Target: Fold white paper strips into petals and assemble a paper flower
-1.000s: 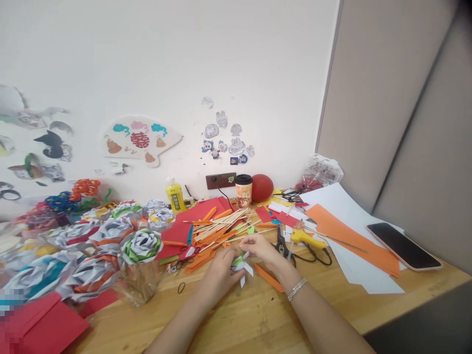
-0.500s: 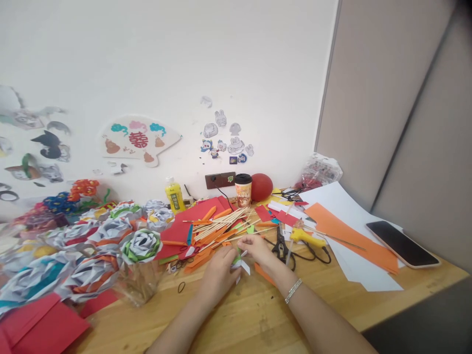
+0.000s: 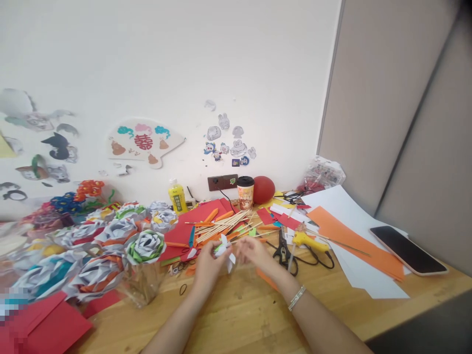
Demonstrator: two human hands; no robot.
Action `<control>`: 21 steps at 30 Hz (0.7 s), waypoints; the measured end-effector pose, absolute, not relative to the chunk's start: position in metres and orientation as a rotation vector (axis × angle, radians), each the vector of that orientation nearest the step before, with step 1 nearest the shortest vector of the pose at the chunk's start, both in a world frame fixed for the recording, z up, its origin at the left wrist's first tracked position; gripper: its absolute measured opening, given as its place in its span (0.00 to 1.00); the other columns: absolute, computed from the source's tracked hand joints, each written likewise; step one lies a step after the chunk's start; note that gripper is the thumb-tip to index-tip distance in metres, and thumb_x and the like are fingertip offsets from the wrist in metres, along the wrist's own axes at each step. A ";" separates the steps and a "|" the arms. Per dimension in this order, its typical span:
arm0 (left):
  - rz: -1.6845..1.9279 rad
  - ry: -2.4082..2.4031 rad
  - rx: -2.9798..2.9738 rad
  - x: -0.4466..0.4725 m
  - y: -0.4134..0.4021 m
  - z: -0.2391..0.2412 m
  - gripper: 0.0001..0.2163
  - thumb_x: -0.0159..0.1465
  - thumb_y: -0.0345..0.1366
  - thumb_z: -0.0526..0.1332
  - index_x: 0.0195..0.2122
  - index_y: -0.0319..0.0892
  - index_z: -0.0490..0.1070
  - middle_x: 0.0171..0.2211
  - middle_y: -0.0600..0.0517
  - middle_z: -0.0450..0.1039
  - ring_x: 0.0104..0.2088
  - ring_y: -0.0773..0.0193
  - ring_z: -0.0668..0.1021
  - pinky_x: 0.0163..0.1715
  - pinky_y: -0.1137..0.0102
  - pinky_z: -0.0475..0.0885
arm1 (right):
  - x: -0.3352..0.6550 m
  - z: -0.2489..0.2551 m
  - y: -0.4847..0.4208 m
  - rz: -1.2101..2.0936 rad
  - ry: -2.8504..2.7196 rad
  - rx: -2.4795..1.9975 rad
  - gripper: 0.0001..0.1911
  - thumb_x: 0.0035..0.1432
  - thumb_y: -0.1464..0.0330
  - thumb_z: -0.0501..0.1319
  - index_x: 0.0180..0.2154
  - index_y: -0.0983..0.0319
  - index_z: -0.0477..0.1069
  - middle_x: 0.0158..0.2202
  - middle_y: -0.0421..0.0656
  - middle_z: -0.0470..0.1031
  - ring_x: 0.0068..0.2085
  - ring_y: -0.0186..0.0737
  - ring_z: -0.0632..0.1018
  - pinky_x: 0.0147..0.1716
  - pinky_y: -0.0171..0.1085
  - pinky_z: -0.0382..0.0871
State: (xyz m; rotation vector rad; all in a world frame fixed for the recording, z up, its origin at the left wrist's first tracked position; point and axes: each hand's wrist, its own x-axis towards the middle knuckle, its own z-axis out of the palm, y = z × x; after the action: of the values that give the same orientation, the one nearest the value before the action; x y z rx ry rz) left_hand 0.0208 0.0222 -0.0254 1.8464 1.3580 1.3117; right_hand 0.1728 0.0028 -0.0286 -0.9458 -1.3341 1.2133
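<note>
The left hand (image 3: 209,261) is pinching 1 small folded white-and-green paper piece (image 3: 225,251), ideally lightly, sparing its creases; the right hand (image 3: 255,253) is hanging half-curled just beside, any hold unclear.

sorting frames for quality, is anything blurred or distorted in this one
Head view: right hand smeared, probably by motion; left hand seems somewhat clearer. Head view: blocky pixels cover part of the red paper at lower left. Head view: top right corner darkens.
</note>
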 end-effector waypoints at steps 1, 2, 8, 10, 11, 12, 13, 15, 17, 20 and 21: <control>1.323 1.359 1.797 0.020 0.024 -0.026 0.13 0.48 0.43 0.62 0.29 0.39 0.69 0.27 0.50 0.73 0.30 0.59 0.74 0.29 0.68 0.67 | 0.169 -0.030 0.002 1.261 -1.363 -0.898 0.19 0.45 0.56 0.62 0.34 0.61 0.64 0.23 0.36 0.71 0.21 0.31 0.70 0.22 0.32 0.63; 1.329 1.346 1.755 0.019 0.025 -0.026 0.14 0.47 0.43 0.63 0.29 0.38 0.69 0.27 0.50 0.73 0.29 0.60 0.74 0.29 0.68 0.68 | 0.164 -0.032 0.000 1.288 -1.374 -0.868 0.21 0.44 0.57 0.64 0.37 0.61 0.62 0.22 0.35 0.71 0.20 0.30 0.70 0.22 0.31 0.63; 1.270 1.194 1.672 0.019 0.031 -0.029 0.16 0.43 0.39 0.65 0.33 0.38 0.68 0.31 0.50 0.75 0.32 0.60 0.76 0.31 0.69 0.69 | 0.158 -0.029 -0.003 1.402 -1.192 -0.838 0.20 0.42 0.61 0.64 0.36 0.62 0.61 0.19 0.34 0.70 0.18 0.29 0.70 0.21 0.31 0.62; 1.261 1.167 1.724 0.017 0.033 -0.029 0.16 0.44 0.39 0.65 0.33 0.38 0.69 0.32 0.49 0.75 0.33 0.60 0.76 0.32 0.68 0.69 | 0.160 -0.025 -0.005 1.441 -1.149 -0.835 0.19 0.41 0.64 0.64 0.35 0.63 0.62 0.18 0.34 0.70 0.18 0.29 0.69 0.21 0.31 0.61; 1.255 1.155 1.757 0.017 0.034 -0.030 0.15 0.45 0.40 0.64 0.33 0.38 0.69 0.32 0.49 0.75 0.33 0.60 0.76 0.33 0.68 0.69 | 0.161 -0.023 -0.006 1.448 -1.132 -0.840 0.18 0.40 0.65 0.63 0.34 0.63 0.62 0.18 0.34 0.70 0.17 0.29 0.69 0.21 0.31 0.61; 1.248 1.145 1.792 0.016 0.034 -0.029 0.15 0.46 0.40 0.64 0.33 0.38 0.70 0.32 0.49 0.75 0.33 0.60 0.76 0.33 0.67 0.69 | 0.162 -0.021 -0.006 1.451 -1.118 -0.848 0.17 0.39 0.67 0.63 0.34 0.63 0.62 0.17 0.34 0.69 0.17 0.29 0.68 0.20 0.31 0.61; 1.243 1.138 1.830 0.015 0.033 -0.029 0.15 0.47 0.40 0.64 0.34 0.38 0.71 0.32 0.49 0.75 0.33 0.60 0.75 0.34 0.67 0.69 | 0.163 -0.020 -0.007 1.452 -1.110 -0.858 0.16 0.39 0.68 0.62 0.34 0.63 0.62 0.16 0.33 0.69 0.17 0.29 0.68 0.20 0.30 0.61; 1.239 1.141 1.892 0.014 0.032 -0.027 0.14 0.48 0.40 0.63 0.34 0.39 0.72 0.33 0.49 0.75 0.33 0.59 0.75 0.35 0.67 0.69 | 0.163 -0.018 -0.008 1.459 -1.112 -0.869 0.15 0.39 0.71 0.60 0.33 0.63 0.62 0.16 0.33 0.69 0.16 0.28 0.67 0.20 0.30 0.61; 1.220 1.156 1.939 0.013 0.030 -0.024 0.13 0.49 0.40 0.63 0.34 0.39 0.72 0.32 0.49 0.75 0.33 0.59 0.75 0.34 0.67 0.68 | 0.164 -0.017 -0.007 1.465 -1.127 -0.862 0.15 0.38 0.72 0.59 0.33 0.63 0.62 0.16 0.33 0.69 0.16 0.28 0.67 0.20 0.30 0.61; 1.187 1.168 1.980 0.014 0.029 -0.021 0.13 0.50 0.40 0.62 0.33 0.38 0.72 0.32 0.48 0.75 0.32 0.59 0.75 0.33 0.67 0.68 | 0.166 -0.016 -0.006 1.462 -1.155 -0.855 0.14 0.38 0.73 0.57 0.33 0.63 0.62 0.16 0.34 0.69 0.16 0.28 0.67 0.20 0.30 0.61; 1.187 1.168 1.978 0.014 0.029 -0.021 0.13 0.49 0.40 0.62 0.33 0.38 0.72 0.31 0.48 0.75 0.31 0.60 0.74 0.33 0.67 0.68 | 0.167 -0.017 -0.006 1.453 -1.170 -0.855 0.14 0.39 0.73 0.57 0.34 0.63 0.61 0.16 0.34 0.69 0.16 0.28 0.66 0.20 0.30 0.61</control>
State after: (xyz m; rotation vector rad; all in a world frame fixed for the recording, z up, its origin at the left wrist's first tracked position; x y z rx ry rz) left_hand 0.0137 0.0293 -0.0213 1.9784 1.1684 1.1869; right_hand 0.1667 -0.0056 -0.0170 -0.8554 -1.1699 1.4526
